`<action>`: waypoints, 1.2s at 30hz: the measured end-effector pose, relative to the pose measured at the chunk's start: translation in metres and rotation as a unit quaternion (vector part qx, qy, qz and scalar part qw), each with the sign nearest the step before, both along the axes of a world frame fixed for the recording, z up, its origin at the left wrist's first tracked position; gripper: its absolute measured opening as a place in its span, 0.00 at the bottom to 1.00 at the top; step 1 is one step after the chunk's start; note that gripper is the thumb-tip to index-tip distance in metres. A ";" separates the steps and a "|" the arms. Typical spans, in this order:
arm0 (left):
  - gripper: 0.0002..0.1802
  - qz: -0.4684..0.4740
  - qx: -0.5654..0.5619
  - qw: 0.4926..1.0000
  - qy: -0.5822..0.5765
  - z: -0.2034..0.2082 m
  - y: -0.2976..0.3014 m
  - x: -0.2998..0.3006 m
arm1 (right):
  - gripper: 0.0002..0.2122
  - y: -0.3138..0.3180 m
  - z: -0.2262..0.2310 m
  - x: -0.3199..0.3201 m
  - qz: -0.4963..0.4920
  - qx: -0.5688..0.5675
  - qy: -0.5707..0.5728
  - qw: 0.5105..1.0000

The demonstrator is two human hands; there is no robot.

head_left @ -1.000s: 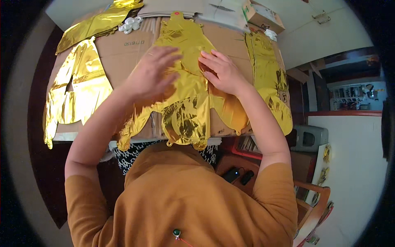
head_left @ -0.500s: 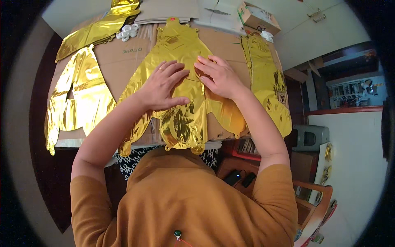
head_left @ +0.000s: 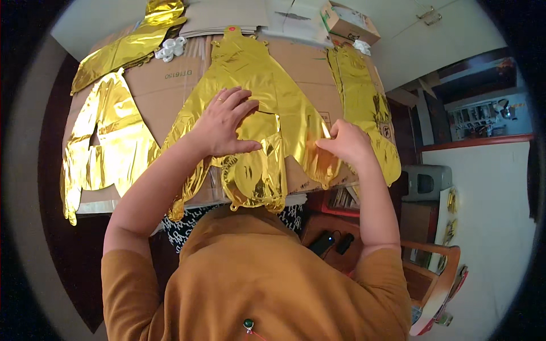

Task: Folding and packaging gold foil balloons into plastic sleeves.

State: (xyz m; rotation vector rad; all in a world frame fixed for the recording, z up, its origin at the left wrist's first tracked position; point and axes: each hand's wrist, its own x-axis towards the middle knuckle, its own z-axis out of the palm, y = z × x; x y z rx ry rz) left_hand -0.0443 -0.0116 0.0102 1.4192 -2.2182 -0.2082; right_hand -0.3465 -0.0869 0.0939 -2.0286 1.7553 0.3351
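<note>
"What's underway?"
"Likely flattening the gold balloon (head_left: 273, 91), lying at twelve o'clock on the cardboard-covered counter (head_left: 156, 88). Left hand (head_left: 223, 123) is spread open over it; right hand (head_left: 351, 143) curls at the balloon's four o'clock edge, grip unclear."
"Next move?"
"Probably calls for a light touch along that edge."

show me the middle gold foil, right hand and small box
Middle gold foil (head_left: 243, 74): head view, upper part
Right hand (head_left: 352, 141): head view, back of hand
Small box (head_left: 344, 27): head view, near side
</note>
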 end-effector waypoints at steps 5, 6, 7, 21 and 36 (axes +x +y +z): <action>0.47 -0.002 -0.007 1.000 0.003 -0.003 -0.001 0.001 | 0.15 0.002 -0.022 -0.014 0.060 -0.100 -0.082 0.990; 0.48 -0.002 -0.008 1.000 0.001 -0.003 -0.001 0.002 | 0.14 0.008 -0.024 -0.014 0.072 -0.143 -0.097 0.982; 0.48 -0.003 -0.009 1.000 -0.001 -0.002 -0.001 0.001 | 0.13 0.012 -0.025 -0.013 0.052 -0.128 -0.119 0.983; 0.52 0.004 -0.001 1.000 -0.004 -0.003 0.002 0.002 | 0.25 0.063 -0.002 0.037 0.004 -0.091 -0.535 0.840; 0.39 -0.022 -0.024 0.999 -0.025 -0.019 -0.007 0.011 | 0.20 -0.019 -0.087 0.048 0.277 -0.299 -0.305 0.861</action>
